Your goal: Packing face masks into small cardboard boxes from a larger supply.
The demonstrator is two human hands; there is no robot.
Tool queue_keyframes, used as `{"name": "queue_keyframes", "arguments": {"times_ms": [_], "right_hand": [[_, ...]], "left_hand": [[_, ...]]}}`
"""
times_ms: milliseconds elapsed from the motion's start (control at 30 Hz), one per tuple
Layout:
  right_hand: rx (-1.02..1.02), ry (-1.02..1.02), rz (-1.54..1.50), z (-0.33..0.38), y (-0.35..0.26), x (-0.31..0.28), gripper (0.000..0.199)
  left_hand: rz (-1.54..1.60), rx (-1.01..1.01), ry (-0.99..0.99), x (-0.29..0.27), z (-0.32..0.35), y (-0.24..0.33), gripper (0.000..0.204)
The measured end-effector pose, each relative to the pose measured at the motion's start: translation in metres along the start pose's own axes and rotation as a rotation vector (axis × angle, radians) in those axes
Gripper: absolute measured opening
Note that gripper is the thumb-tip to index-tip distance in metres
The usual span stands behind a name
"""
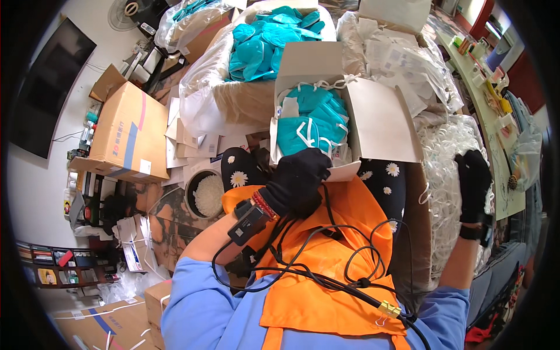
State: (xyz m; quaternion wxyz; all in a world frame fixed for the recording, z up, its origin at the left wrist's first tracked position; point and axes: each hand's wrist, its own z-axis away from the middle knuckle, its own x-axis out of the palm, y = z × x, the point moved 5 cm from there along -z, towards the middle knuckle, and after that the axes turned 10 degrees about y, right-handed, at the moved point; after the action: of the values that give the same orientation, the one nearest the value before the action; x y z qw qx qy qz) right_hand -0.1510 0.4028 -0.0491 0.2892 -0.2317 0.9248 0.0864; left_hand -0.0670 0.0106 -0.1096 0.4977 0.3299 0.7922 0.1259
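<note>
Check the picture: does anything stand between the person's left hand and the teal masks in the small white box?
Nothing visible does. The left hand rests at the near edge of the open white box, right beside the teal masks, with no object between them.

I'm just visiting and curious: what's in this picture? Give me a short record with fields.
left hand: black-gloved left hand at the front edge of the white box, closed, apparently on the flap
right hand: black-gloved right hand over the pile of white straps, fingers extended, holding nothing
box contents: teal masks with white straps
lap: orange apron with black cables across it
behind: larger carton of teal masks
left floor: brown carton, bowl of white pellets
</note>
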Motion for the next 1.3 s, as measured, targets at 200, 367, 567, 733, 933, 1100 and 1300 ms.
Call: {"name": "queue_keyframes", "arguments": {"times_ms": [200, 367, 567, 733, 933, 1100, 1300], "right_hand": [[0.23, -0.331, -0.827, -0.06, -0.166, 0.096, 0.013], [0.175, -0.564, -0.432, -0.073, -0.219, 0.183, 0.036], [0.167, -0.809, -0.508, -0.079, -0.267, 0.219, 0.057], [0.064, -1.023, -0.525, -0.075, -0.282, 0.239, 0.054], [0.378, -0.825, -0.901, -0.068, -0.225, 0.213, 0.042], [0.924, -0.667, -1.315, -0.067, -0.195, 0.165, 0.029], [1.038, -0.665, -1.498, -0.057, -0.2, 0.156, 0.025]], "left_hand": [[-0.105, 0.272, -0.185, -0.002, -0.017, 0.001, 0.012], [-0.031, 0.293, -0.212, 0.01, -0.009, -0.013, 0.014], [-0.151, -0.005, -0.405, 0.027, -0.006, -0.013, 0.028], [-0.066, -0.013, -0.318, 0.016, -0.002, -0.013, 0.031], [0.415, -0.019, 0.336, -0.009, -0.006, -0.026, 0.025], [0.831, -0.532, 0.648, -0.044, -0.023, -0.061, 0.048], [0.814, -0.517, 0.373, -0.026, -0.048, -0.049, 0.053]]}}
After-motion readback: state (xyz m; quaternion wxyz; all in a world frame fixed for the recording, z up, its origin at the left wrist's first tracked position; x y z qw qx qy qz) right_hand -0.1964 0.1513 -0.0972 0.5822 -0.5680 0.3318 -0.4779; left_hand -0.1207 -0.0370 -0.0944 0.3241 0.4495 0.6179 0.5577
